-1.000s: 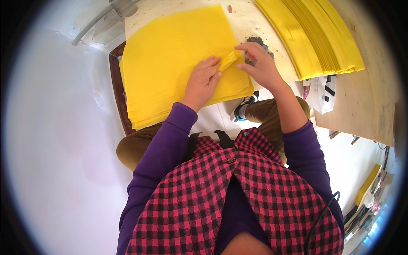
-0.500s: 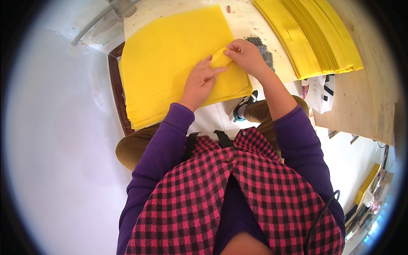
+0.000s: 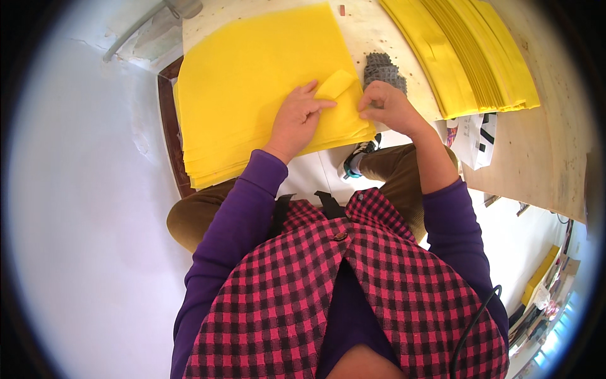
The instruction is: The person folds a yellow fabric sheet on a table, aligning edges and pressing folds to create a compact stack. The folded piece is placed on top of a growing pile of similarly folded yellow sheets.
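Note:
A stack of thin yellow sheets, like non-woven fabric (image 3: pixel 252 69), lies on the pale wooden table. My left hand (image 3: pixel 295 123) rests on the top sheet with its fingers apart. Beside its fingertips a corner of yellow fabric (image 3: pixel 336 84) is folded over into a small flap. My right hand (image 3: pixel 392 108) is at the right edge of the stack, thumb and forefinger closed in a pinch. Whether the sheet's edge is between those fingertips is too small to make out.
A grey, waffle-textured bundle (image 3: pixel 382 71) sits just beyond my right hand. Folded yellow fabric pieces (image 3: pixel 464 57) lie in a row at the far right of the wooden table (image 3: pixel 530 151). A small red piece (image 3: pixel 342 10) is at the back. A white bag (image 3: pixel 475 140) stands below the edge.
My right hand has let go of the folded corner and moved right and slightly nearer, to the stack's edge. The flap now lies uncovered. My left hand has hardly moved.

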`<state>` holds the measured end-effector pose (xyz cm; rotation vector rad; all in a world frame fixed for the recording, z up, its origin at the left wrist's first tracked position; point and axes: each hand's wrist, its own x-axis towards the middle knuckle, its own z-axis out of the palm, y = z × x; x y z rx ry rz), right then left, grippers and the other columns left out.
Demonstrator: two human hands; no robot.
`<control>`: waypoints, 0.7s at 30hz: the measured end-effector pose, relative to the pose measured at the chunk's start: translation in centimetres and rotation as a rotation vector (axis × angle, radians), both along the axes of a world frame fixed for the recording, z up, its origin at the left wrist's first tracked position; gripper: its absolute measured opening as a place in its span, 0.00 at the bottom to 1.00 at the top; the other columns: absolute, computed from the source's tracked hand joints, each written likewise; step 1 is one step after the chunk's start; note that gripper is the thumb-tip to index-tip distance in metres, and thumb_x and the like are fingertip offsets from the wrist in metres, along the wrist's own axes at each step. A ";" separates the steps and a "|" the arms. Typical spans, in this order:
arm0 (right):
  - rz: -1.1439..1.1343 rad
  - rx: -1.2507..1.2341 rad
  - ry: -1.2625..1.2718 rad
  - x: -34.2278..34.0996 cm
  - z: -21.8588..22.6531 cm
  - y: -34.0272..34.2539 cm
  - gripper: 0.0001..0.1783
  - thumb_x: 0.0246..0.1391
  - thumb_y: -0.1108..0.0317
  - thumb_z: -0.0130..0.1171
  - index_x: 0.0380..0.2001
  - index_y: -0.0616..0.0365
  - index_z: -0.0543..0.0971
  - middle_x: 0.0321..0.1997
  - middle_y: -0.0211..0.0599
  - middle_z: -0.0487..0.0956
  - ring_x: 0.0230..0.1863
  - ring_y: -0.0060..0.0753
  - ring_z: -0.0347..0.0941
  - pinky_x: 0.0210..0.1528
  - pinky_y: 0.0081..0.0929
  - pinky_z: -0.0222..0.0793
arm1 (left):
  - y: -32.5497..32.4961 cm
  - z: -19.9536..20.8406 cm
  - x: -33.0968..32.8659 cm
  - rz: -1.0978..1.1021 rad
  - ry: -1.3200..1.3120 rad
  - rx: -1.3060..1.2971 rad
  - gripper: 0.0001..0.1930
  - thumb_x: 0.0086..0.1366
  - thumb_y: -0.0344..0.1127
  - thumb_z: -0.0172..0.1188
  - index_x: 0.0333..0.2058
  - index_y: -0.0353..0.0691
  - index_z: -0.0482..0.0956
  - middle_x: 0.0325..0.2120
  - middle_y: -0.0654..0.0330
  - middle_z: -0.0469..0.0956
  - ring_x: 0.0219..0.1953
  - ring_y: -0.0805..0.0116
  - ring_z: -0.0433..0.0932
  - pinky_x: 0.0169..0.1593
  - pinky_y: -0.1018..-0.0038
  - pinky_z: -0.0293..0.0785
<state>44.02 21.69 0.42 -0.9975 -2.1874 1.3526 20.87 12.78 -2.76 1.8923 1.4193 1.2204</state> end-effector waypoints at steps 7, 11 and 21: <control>0.020 0.109 -0.050 -0.4 -0.1 0.3 0.06 0.45 0.74 0.65 0.27 0.60 0.78 0.30 0.35 0.72 0.37 0.35 0.70 0.42 0.27 0.67 | -0.1 0.4 -0.2 -0.021 0.003 -0.029 0.11 0.59 0.28 0.57 0.39 0.47 0.84 0.40 0.51 0.79 0.60 0.45 0.68 0.65 0.55 0.58; 0.035 0.145 -0.092 -0.7 0.6 0.5 0.05 0.48 0.72 0.63 0.27 0.61 0.77 0.30 0.37 0.73 0.37 0.36 0.70 0.41 0.29 0.67 | -0.3 0.6 -0.1 -0.009 0.007 -0.056 0.12 0.55 0.36 0.66 0.40 0.47 0.84 0.46 0.51 0.78 0.61 0.47 0.66 0.66 0.56 0.57; 0.032 0.187 -0.116 -2.1 2.9 1.2 0.06 0.51 0.70 0.62 0.28 0.61 0.76 0.30 0.37 0.73 0.37 0.37 0.69 0.41 0.30 0.66 | -0.5 0.9 -0.1 -0.019 0.023 -0.068 0.19 0.47 0.38 0.73 0.41 0.48 0.84 0.51 0.50 0.76 0.63 0.49 0.65 0.67 0.56 0.55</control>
